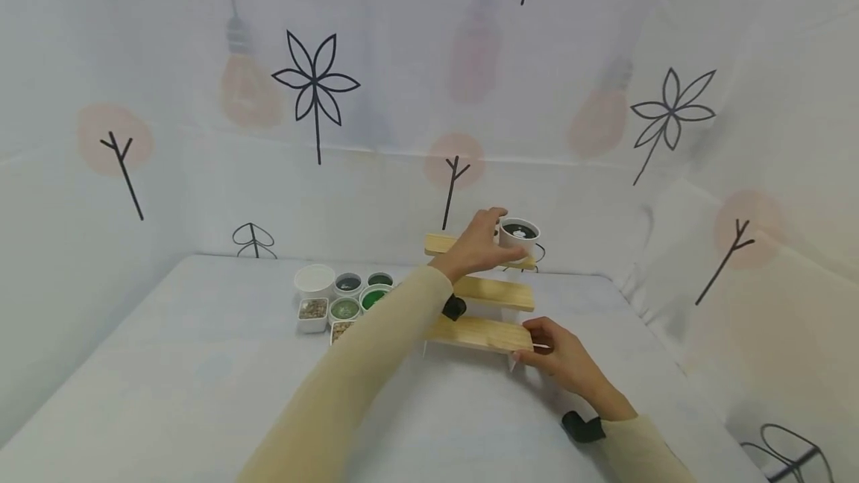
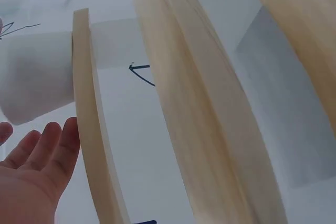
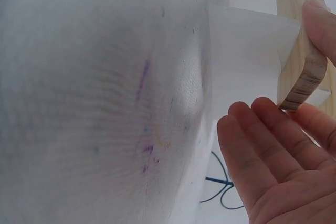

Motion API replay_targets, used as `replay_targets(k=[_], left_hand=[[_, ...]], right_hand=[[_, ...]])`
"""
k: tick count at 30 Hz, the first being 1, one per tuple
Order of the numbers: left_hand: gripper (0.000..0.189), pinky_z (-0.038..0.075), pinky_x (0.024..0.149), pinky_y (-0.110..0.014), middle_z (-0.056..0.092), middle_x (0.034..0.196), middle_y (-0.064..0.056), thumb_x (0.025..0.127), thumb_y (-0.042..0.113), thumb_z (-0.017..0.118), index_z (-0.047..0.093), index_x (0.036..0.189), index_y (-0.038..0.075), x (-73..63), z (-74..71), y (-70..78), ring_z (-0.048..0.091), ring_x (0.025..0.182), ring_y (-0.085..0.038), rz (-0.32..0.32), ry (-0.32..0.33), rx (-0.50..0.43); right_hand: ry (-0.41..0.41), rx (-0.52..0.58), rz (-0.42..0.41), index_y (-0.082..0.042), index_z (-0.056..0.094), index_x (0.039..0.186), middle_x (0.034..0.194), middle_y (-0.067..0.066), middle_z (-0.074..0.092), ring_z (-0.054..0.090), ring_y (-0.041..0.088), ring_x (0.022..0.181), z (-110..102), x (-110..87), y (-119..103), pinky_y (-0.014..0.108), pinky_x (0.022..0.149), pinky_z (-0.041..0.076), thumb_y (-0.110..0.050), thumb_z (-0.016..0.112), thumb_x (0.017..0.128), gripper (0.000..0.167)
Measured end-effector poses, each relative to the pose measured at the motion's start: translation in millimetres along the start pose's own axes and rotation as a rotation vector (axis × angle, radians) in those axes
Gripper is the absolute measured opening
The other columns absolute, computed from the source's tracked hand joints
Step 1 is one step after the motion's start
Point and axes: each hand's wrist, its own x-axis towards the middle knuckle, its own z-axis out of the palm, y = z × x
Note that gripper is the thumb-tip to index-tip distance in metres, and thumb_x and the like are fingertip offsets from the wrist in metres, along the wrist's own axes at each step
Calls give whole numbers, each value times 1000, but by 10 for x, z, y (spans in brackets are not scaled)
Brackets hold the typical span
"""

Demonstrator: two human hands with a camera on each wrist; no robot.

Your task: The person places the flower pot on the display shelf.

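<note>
Left hand [image 1: 479, 244] spread beside cup [image 1: 527, 244], right hand [image 1: 565, 361] pinching lowest board [image 1: 479, 332], dark contents [image 1: 515, 230] head-view only

Pale Yellow and Black: What We Wear

Our left sleeve [image 1: 365, 371] is long and a pale, creamy yellow, plain in colour and mostly smooth along its length, finishing in a softly rounded edge. Our right sleeve [image 1: 640, 449] matches it in shade, though only its end shows, cut off by the bottom of the head view. We also wear something black on each side. The left wrist piece [image 1: 455, 308] shows as a small, rounded lump; the right wrist piece [image 1: 582, 428] shows more fully, stubby and dark, with a blunt, rounded end. Our left grip [image 1: 478, 248] and right grip [image 1: 565, 361] are bare, their fingertips rounded.
</note>
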Motion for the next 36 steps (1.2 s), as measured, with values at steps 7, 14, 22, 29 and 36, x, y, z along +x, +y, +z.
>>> replay_targets(k=[7,14,22,29,36], left_hand=[[78,50,88,-28,40,136,-8,83,39,72,34,146,13,-332,-89,-89,49,119,-21,67,27,-30],[70,50,86,-24,41,136,-11,84,34,72,40,141,7,-786,-160,-174,48,119,-23,150,14,-50],[64,53,86,-34,45,130,-7,82,30,74,46,135,7,-1191,-255,-267,49,117,-26,225,66,-29],[63,52,86,-42,47,128,-15,82,29,74,48,133,4,-1515,-348,-424,50,113,-30,238,80,-27],[63,53,84,-40,50,125,-10,81,28,76,50,132,2,-1778,-454,-599,50,112,-22,268,136,14]], right_hand=[[5,-43,-13,-3,53,124,120,14,60,62,29,106,-31,-13,21,40,86,54,-37,77,80,61],[11,-55,8,-6,54,123,117,11,62,62,27,104,-25,-10,45,41,86,53,-39,77,79,59],[9,-51,3,-7,54,122,119,11,61,62,28,107,19,1,46,41,87,53,-39,78,78,59],[14,-46,-41,-3,54,123,118,12,62,62,27,105,19,-12,20,39,85,53,-35,77,79,58],[14,-57,-33,-3,54,123,117,12,62,63,26,103,7,-19,5,39,85,53,-35,77,80,58]])
